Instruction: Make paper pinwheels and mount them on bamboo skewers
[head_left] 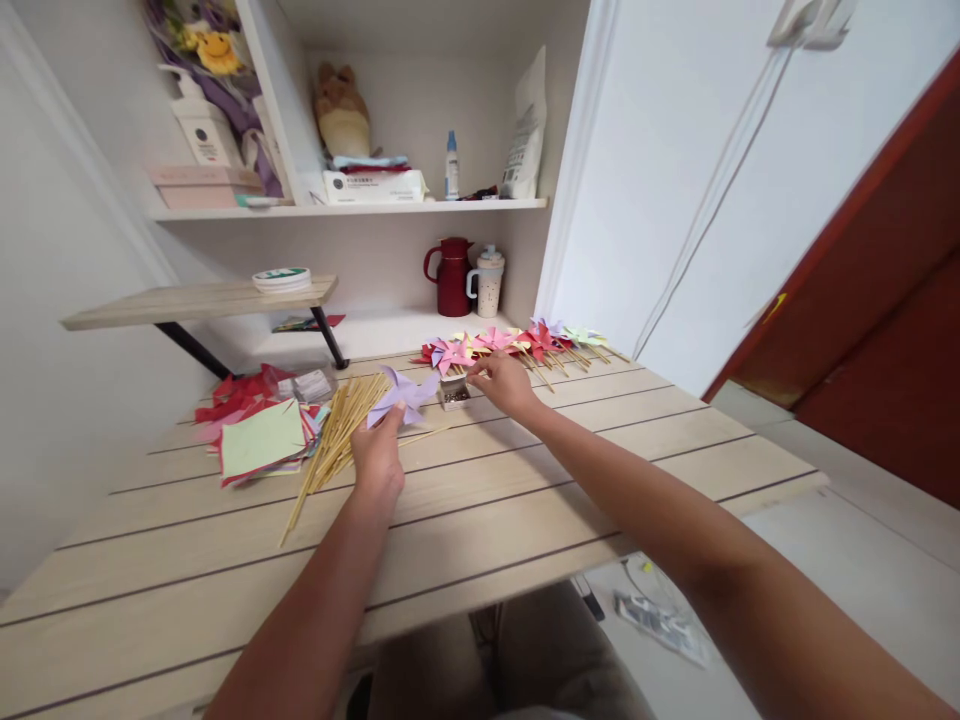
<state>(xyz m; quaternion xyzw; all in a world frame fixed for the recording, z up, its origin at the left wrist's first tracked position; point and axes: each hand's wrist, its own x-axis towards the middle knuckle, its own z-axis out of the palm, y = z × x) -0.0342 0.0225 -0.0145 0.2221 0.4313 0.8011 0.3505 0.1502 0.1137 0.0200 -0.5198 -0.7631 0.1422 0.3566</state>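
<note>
A light purple paper pinwheel point(405, 392) is held between the thumb and fingers of my left hand point(380, 445). Just right of it stands a small white box point(454, 392) with tiny dark bits inside, too small to name. My right hand point(501, 384) is beside the box's right edge, its thumb and fingertips pinched together; whatever they may hold is too small to see. A bundle of thin wooden sticks point(337, 430) lies left of my left hand, and one stick reaches out under the pinwheel. Behind the box, finished pinwheels on sticks point(495, 342) lie in a row.
Paper sheets, a pale green one point(262, 440) on top, and red paper pieces point(244, 392) lie at the left. A raised wooden shelf point(187, 303) on black legs stands behind them. A red jug point(453, 280) and a speckled cup point(490, 285) stand at the back.
</note>
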